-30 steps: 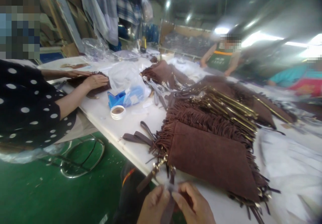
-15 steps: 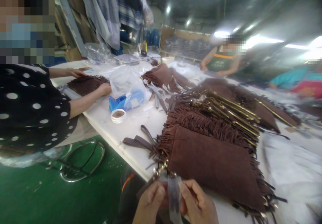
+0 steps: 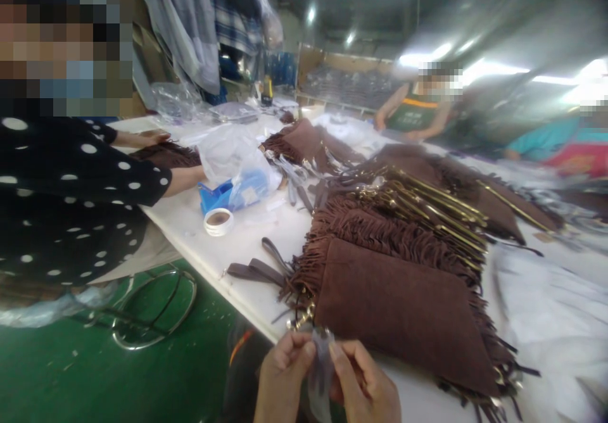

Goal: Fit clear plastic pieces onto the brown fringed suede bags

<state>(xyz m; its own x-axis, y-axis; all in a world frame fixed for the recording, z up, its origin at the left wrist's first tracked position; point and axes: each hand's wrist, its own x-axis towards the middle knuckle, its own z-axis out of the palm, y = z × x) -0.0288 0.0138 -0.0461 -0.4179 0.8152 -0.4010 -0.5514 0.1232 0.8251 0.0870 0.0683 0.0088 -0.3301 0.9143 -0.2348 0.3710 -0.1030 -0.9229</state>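
Your left hand (image 3: pixel 285 372) and right hand (image 3: pixel 363 382) pinch a flimsy, slippery film (image 3: pixel 321 366); grip its edges by the clasp (image 3: pixel 304 317).

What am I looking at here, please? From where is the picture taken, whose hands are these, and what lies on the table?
The picture comes from a camera worn on a person's head, looking forward and down. No machine is here. At the bottom edge are that person's own bare hands: the left hand and the right hand. Their fingers pinch a thin clear strip next to a gold clasp of a brown fringed bag. This bag lies on a white table, in front of a pile of similar bags. Also there: a tape roll, a plastic bag and loose straps. Other people work at the table; one wears a dotted sleeve.
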